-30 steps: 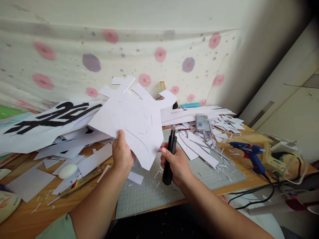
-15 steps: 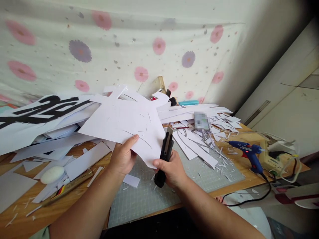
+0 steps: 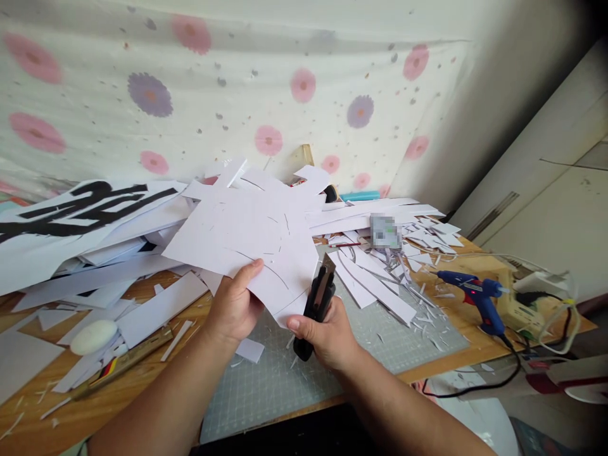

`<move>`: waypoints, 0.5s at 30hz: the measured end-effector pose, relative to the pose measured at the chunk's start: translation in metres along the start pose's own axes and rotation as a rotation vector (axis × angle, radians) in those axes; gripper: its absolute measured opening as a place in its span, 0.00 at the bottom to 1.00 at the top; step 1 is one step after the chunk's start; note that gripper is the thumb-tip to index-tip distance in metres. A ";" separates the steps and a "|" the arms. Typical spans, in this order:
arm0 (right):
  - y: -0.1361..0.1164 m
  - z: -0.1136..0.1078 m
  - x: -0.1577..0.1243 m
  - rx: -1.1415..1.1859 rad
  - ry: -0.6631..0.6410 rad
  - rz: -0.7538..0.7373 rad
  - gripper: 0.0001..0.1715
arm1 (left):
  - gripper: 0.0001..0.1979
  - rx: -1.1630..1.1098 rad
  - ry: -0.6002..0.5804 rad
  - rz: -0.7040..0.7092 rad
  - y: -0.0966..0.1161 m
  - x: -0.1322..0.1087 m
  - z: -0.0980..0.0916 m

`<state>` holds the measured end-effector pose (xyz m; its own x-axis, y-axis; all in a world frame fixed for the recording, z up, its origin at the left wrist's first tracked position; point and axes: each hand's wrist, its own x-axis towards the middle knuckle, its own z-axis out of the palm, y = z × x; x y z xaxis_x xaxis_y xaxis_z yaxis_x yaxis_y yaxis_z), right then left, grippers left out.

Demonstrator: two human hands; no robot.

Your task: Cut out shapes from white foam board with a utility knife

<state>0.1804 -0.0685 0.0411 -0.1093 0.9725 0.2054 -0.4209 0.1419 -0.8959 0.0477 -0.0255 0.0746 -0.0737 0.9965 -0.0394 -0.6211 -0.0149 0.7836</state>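
A large cut-out sheet of white board [image 3: 242, 228], marked with short dark lines, is held up above the grey cutting mat [image 3: 266, 399]. My left hand [image 3: 237, 301] pinches its near edge, thumb on top and fingers underneath. In my right hand [image 3: 327, 329] is a black utility knife [image 3: 317, 310], its blade out and pointing up and away. The right thumb lies at the sheet's near right corner, by the knife. Below the sheet, a small white offcut [image 3: 249, 350] rests on the mat.
White board strips [image 3: 161, 310] and scraps cover the table's left side; more offcuts [image 3: 375, 285] lie right of the mat. A blue glue gun [image 3: 475, 294] with a cord stands at the right. A white oval piece [image 3: 94, 337] sits at the left. A flowered curtain [image 3: 213, 95] hangs behind.
The white sheet has shifted slightly right and turned a little in my hands. The knife has tipped slightly to the right and lower. Both hands keep their holds.
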 end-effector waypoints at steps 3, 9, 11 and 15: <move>-0.002 0.001 0.000 -0.019 -0.018 -0.034 0.18 | 0.20 0.002 0.011 -0.015 0.001 -0.002 0.001; -0.005 0.001 -0.002 -0.088 -0.076 -0.049 0.20 | 0.20 -0.005 0.027 -0.025 0.002 -0.003 0.001; -0.005 0.000 -0.004 -0.112 -0.065 -0.039 0.21 | 0.20 -0.007 0.030 -0.034 0.002 -0.004 0.001; -0.005 -0.002 -0.006 -0.179 -0.072 -0.060 0.19 | 0.20 -0.003 0.035 -0.091 0.001 -0.006 0.001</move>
<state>0.1850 -0.0742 0.0431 -0.1555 0.9467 0.2820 -0.2628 0.2356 -0.9356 0.0481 -0.0313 0.0762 -0.0444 0.9903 -0.1317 -0.6291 0.0747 0.7737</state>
